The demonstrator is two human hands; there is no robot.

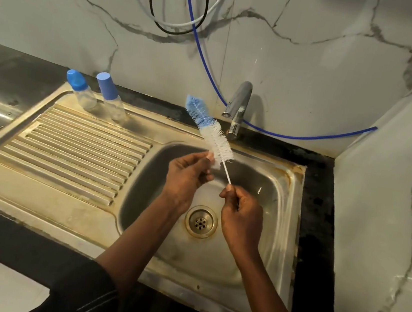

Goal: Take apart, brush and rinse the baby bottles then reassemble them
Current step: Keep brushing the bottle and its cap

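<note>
Stainless steel sink basin [279, 218], stained, lies beneath both hands, and its ribbed steel drainboard [69, 153] stretches away to the left of my left hand [186, 174]. Beyond the hands stands a chrome tap [237, 107]; I see no water running. Two small clear plastic baby bottles, a round-capped blue bottle [81, 89] and a flat-capped blue bottle [110, 96], stand capped, far left of the hands. My right hand [242, 213] pinches the thin white handle of a blue-and-white bristle bottle brush [213, 133], while my left fingers pinch its white bristles. I judge the brush is being readied and disassembly has not begun. Next, one hand must let go, reach left and uncap a bottle.
</note>
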